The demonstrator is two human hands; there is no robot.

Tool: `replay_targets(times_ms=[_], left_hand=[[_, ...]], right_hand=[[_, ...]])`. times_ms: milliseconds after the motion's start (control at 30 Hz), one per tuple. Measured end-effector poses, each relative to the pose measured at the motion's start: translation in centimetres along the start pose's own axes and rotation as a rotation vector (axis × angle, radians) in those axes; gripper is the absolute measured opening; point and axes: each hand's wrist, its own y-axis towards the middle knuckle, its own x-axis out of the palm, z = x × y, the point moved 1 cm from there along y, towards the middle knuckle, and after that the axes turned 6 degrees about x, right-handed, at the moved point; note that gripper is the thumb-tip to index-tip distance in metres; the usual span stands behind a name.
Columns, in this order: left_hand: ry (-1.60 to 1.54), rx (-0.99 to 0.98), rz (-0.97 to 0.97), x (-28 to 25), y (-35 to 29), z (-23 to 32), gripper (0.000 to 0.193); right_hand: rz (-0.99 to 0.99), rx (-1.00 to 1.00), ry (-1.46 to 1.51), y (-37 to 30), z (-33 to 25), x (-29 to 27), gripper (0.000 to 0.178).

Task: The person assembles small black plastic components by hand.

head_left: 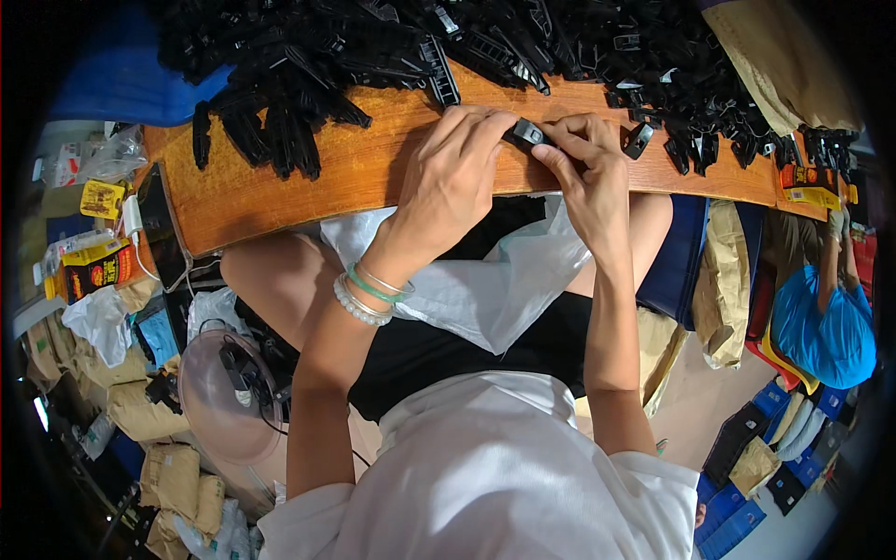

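Over the front edge of the wooden table [373, 177], my two hands meet around a small black plastic part [528, 132]. My left hand [457, 159], bangles on its wrist, has its fingers closed on the part's left end, which they mostly hide. My right hand [590, 161] pinches the other end between thumb and fingers. Just right of it lies a separate small black clip-like piece [638, 140]. Beyond my hands a heap of long black plastic parts [289, 112] lies at the left, and a pile of smaller black pieces [691, 93] at the right.
A white plastic sheet [485, 289] hangs across my lap below the table edge. At the left stand a round translucent tub [224, 401] and brown sacks [173, 481]. Further right, another person in blue [821, 327] sits near brown paper bags [721, 280].
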Motion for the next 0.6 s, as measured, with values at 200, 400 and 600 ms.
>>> replay_targets(times_ms=[200, 400, 600], left_hand=[[-0.174, -0.082, 0.067, -0.9, -0.6, -1.0, 0.020], [0.552, 0.050, -0.246, -2.8, 0.9, -2.2, 0.038], [0.617, 0.052, -0.362, -2.0, 1.9, -2.5, 0.038]], right_hand=[[-0.173, 0.119, 0.025, -1.6, -1.3, -1.4, 0.021], [-0.238, -0.093, -0.024, -4.3, -0.2, -3.5, 0.024], [0.433, 0.087, -0.341, -0.3, 2.7, -6.0, 0.021]])
